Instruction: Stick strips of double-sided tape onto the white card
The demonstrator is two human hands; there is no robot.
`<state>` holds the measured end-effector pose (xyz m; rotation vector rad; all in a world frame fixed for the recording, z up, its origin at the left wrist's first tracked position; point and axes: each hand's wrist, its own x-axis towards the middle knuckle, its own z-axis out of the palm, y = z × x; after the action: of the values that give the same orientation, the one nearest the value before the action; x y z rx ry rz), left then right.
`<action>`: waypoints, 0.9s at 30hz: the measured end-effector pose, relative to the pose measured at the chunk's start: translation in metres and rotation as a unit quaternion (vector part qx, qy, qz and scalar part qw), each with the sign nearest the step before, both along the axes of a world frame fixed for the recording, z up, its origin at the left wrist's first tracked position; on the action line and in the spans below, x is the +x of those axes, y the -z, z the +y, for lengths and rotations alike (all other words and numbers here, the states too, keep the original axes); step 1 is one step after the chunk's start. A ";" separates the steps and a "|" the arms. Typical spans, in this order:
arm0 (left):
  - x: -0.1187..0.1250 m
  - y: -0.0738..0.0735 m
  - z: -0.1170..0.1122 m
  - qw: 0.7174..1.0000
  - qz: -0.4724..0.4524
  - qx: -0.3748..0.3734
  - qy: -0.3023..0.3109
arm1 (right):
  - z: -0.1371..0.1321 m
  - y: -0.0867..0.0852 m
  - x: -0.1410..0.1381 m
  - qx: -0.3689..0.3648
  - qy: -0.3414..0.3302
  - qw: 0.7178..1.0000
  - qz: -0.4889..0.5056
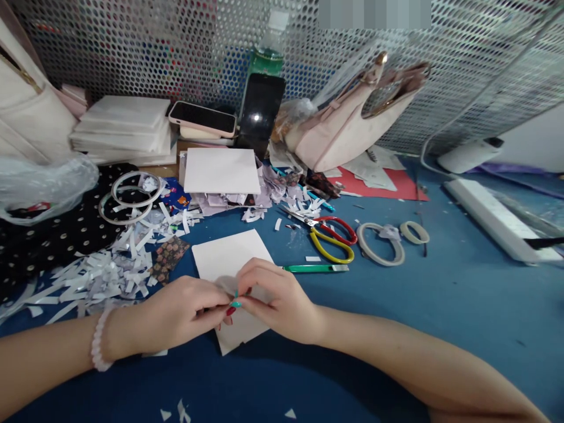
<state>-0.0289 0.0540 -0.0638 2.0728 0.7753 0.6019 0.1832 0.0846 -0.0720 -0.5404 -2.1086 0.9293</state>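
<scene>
My left hand [178,311], with a pale bead bracelet at the wrist, meets my right hand [279,302] at the fingertips. Both hands are closed in a pinch, thumbs against fingers. Whatever lies between the fingertips is too small and too covered to make out. Beneath them a white square card [229,249] lies on the blue table, partly hidden by the hands. A slim green tool [314,268] rests just beyond my right hand. Farther back are scissors [333,238] with one red and one yellow handle.
Paper strips [110,267] are heaped at the left, near two white rings [132,197]. Behind stand a card stack [126,126], a propped phone [262,108] and a pink bag [343,123]. Tape rolls [381,249] lie right; a metal mesh [176,53] closes the back.
</scene>
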 end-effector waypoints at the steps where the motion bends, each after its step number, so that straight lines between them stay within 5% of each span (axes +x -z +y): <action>1: 0.000 0.000 0.000 1.000 0.006 0.022 -0.003 | 0.000 0.000 0.000 0.009 0.003 1.000 -0.005; 7: -0.001 0.002 -0.001 0.998 0.027 0.050 -0.022 | -0.002 0.003 0.001 0.139 -0.001 0.986 -0.091; 14: 0.001 -0.005 0.002 0.997 -0.023 -0.079 -0.011 | 0.003 0.000 0.005 0.263 -0.050 0.955 -0.130; 21: -0.001 -0.007 0.003 0.968 -0.025 -0.239 0.065 | 0.005 -0.010 0.007 0.365 -0.104 0.911 -0.162; 27: -0.002 -0.004 0.002 0.957 0.006 -0.279 0.077 | 0.001 -0.010 0.005 0.418 -0.086 0.893 -0.142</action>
<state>-0.0304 0.0559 -0.0598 1.5934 0.6865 0.2422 0.1877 0.0860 -0.0616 -0.0306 -2.5801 -0.0470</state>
